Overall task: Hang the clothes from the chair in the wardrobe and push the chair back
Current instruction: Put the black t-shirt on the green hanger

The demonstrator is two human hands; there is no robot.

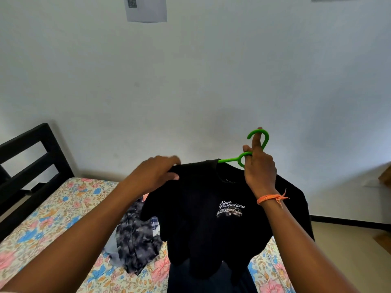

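A black T-shirt (203,218) with a white "San Francisco" print hangs on a green plastic hanger (257,144), held up over the bed. My right hand (259,166) grips the hanger at its neck, with one finger through the hook. My left hand (156,172) rests on the shirt's left shoulder, fingers curled over the fabric. More clothes lie on the bed below: a dark patterned garment (137,244) and a dark blue piece (203,280) under the shirt. Neither the chair nor the wardrobe is in view.
A bed with a floral sheet (53,218) fills the lower left, its black frame (31,161) against the white wall (190,81). A sheet of paper (146,9) is stuck high on the wall. Bare floor (347,246) shows at the right.
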